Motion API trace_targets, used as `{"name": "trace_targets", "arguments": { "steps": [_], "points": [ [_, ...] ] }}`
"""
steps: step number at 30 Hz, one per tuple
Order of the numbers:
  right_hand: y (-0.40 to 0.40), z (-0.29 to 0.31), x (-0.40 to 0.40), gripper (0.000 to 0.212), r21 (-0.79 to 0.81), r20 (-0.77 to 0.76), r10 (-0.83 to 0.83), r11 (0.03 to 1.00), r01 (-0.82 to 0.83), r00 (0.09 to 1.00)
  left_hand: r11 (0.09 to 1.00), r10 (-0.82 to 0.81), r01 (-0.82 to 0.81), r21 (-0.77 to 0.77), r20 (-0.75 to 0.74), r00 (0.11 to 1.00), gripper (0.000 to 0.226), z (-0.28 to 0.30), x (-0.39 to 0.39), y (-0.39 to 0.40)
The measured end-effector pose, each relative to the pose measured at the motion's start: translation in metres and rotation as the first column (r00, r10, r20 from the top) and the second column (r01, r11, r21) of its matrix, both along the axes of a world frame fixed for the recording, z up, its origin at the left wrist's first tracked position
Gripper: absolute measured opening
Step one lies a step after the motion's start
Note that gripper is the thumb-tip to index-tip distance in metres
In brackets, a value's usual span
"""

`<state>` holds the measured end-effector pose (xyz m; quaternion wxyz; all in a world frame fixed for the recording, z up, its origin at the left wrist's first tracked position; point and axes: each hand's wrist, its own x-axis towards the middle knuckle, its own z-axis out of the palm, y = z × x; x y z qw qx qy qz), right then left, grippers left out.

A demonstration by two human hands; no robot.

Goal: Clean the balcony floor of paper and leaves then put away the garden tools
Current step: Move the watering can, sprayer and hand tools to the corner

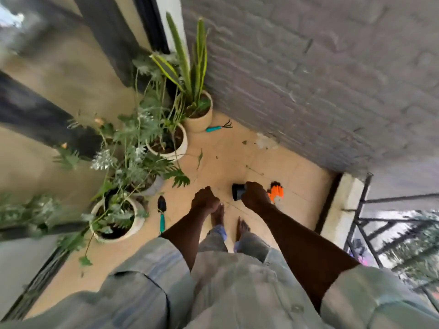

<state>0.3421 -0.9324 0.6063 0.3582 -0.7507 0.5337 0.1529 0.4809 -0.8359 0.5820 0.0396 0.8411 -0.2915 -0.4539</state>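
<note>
The right hand (255,194) grips a small black pot (238,191); the left hand (204,200) is curled, seemingly holding nothing.

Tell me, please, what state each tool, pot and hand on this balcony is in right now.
Rake: lying on the floor beside a pot.
Trowel: lying on the floor.
Black pot: held sideways by the right hand.
Left hand: curled, seemingly holding nothing.
Orange gloves: on the floor.

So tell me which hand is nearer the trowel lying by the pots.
Left. The left hand hangs just right of the trowel in the picture, fingers curled. The right hand is farther right, gripping a black object.
</note>
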Motion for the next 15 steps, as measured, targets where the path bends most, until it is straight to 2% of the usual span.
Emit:
{"name": "trace_targets", "arguments": {
  "steps": [7, 11, 13, 15],
  "points": [
    [-0.029, -0.077, 0.037, 0.021, 0.085, -0.062, 0.275, 0.959, -0.27, 0.959, 0.948, 0.309, -0.306, 0.091, -0.019, 0.951, 0.043, -0.059, 0.005, 0.011],
    [-0.032, -0.159, 0.048, 0.035, 0.151, -0.136, 0.371, 0.924, -0.351, 0.919, 0.919, 0.383, -0.381, 0.096, -0.004, 0.924, 0.036, -0.128, 0.015, 0.017],
    [-0.027, -0.196, 0.052, 0.035, 0.176, -0.163, 0.421, 0.902, -0.394, 0.892, 0.889, 0.446, -0.445, 0.107, 0.013, 0.895, 0.033, -0.166, 0.019, 0.025],
    [-0.018, -0.236, 0.057, 0.037, 0.184, -0.187, 0.472, 0.878, -0.441, 0.862, 0.839, 0.538, -0.544, 0.009, 0.14, 0.831, 0.029, -0.199, 0.027, 0.042]
  ]
}}
